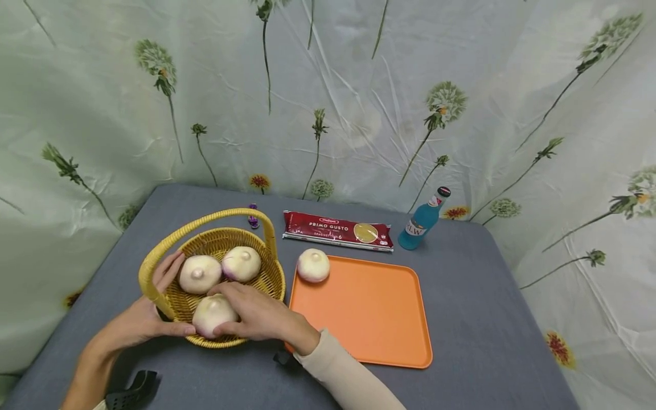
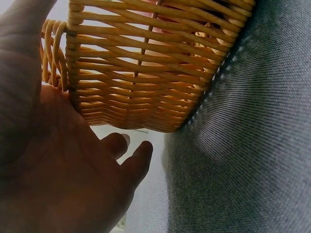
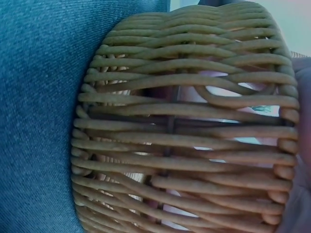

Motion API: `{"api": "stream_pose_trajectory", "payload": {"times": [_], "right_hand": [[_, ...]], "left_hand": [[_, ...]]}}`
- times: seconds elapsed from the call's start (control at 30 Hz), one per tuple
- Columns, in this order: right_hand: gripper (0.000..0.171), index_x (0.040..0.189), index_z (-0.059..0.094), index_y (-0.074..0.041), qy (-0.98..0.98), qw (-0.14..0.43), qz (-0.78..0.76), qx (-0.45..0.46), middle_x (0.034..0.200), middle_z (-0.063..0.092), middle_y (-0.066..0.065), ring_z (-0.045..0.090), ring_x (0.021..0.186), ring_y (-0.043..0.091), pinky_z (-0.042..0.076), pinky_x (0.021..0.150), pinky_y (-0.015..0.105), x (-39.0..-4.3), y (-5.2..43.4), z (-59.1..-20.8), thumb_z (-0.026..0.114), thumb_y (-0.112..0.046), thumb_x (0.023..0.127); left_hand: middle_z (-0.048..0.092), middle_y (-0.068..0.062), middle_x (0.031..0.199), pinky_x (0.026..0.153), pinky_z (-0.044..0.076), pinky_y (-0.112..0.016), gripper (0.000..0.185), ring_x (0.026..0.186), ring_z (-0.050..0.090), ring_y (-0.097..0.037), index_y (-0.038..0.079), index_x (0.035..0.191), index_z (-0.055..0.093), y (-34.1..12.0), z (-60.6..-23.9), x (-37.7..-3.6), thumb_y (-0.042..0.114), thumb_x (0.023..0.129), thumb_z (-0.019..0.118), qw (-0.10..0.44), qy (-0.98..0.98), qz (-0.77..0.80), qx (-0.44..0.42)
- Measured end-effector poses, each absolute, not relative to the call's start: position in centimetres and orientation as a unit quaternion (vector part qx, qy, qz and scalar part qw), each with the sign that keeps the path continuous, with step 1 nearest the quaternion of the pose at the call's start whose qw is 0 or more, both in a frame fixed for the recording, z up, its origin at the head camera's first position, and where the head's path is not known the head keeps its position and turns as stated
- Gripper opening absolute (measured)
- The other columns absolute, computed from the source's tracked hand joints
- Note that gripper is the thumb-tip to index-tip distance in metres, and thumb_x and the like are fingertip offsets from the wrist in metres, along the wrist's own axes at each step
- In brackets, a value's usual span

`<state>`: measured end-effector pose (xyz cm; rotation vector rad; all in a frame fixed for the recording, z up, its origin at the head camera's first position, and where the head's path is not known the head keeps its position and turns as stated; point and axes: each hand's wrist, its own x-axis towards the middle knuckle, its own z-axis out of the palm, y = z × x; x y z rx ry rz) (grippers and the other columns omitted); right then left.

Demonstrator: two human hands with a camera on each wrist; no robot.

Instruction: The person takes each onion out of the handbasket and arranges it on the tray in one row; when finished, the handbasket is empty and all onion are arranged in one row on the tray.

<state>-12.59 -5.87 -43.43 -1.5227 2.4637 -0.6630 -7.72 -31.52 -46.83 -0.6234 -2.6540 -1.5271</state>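
- Head view: yellow wicker basket (image 1: 266,279) is the landmark, sitting on the grey table (image 1: 461,319). Three pale round turnips in it; nearest one (image 1: 214,314) lies against the front rim.
- Right hand (image 1: 256,316) reaches in over the front rim, fingers and thumb curled round that near turnip. Grip looks partial, mostly over the top and side.
- Left hand (image 1: 140,319) braces the basket's left side: thumb along the outer wall, fingers spread fairly straight over the rim by the handle base. Pressing, not clasping.
- Right of the basket: orange tray (image 1: 379,330), touching or nearly so, with a fourth turnip (image 1: 313,265) on its near-left corner. Behind: spaghetti pack (image 1: 338,230), blue bottle (image 1: 421,224).
- Left wrist view: open palm (image 2: 58,160) against the basket wall (image 2: 146,73), fingers loose.
- Right wrist view: only weave (image 3: 184,131), a little skin at the right edge; can't tell the grip from here.
- Risks, as I judge them: smooth round turnip slips from a shallow grip; wrist or turnip catches the handle on lift; light basket tips or slides into the tray if the left hand eases off.
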Motion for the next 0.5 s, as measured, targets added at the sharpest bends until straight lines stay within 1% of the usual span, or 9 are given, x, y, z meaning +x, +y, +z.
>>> {"api": "stream_pose_trajectory", "payload": {"times": [0.1,0.2,0.3,0.5], "right_hand": [[0.056,0.141,0.049,-0.012,0.822,0.08,-0.224,-0.518,0.134,0.058,0.0,0.052,0.122,0.005,0.035,0.104,0.013,-12.65,-5.82,-43.46,0.069,-0.036,0.095],[0.053,0.139,0.051,-0.01,0.817,0.073,-0.227,-0.525,0.135,0.058,0.0,0.051,0.123,0.005,0.034,0.105,0.014,-12.8,-5.71,-43.45,0.069,-0.035,0.096],[0.049,0.136,0.054,-0.009,0.81,0.068,-0.235,-0.533,0.135,0.059,0.001,0.051,0.125,0.007,0.033,0.107,0.014,-12.96,-5.58,-43.37,0.07,-0.032,0.095],[0.048,0.133,0.056,-0.007,0.799,0.074,-0.261,-0.537,0.136,0.059,0.004,0.052,0.127,0.012,0.031,0.109,0.014,-13.01,-5.38,-43.09,0.073,-0.026,0.093]], "left_hand": [[-0.011,-0.011,0.167,0.1,0.005,-0.001,0.137,0.148,-0.012,-0.003,0.013,0.163,-0.001,-31.55,-46.85,-7.69,0.003,0.062,0.091,0.011,-0.852,-0.485,-0.198],[-0.011,-0.01,0.167,0.1,0.004,-0.001,0.137,0.148,-0.012,-0.003,0.014,0.163,-0.001,-31.52,-46.83,-7.73,0.004,0.062,0.091,0.01,-0.854,-0.482,-0.197],[-0.011,-0.011,0.167,0.1,0.004,-0.001,0.137,0.148,-0.012,-0.002,0.013,0.163,-0.001,-31.45,-46.8,-7.76,0.004,0.062,0.091,0.009,-0.854,-0.482,-0.197],[-0.011,-0.012,0.167,0.1,0.004,-0.001,0.138,0.148,-0.012,-0.002,0.012,0.162,-0.001,-31.43,-46.86,-7.71,0.004,0.061,0.092,0.013,-0.855,-0.478,-0.2]]}}
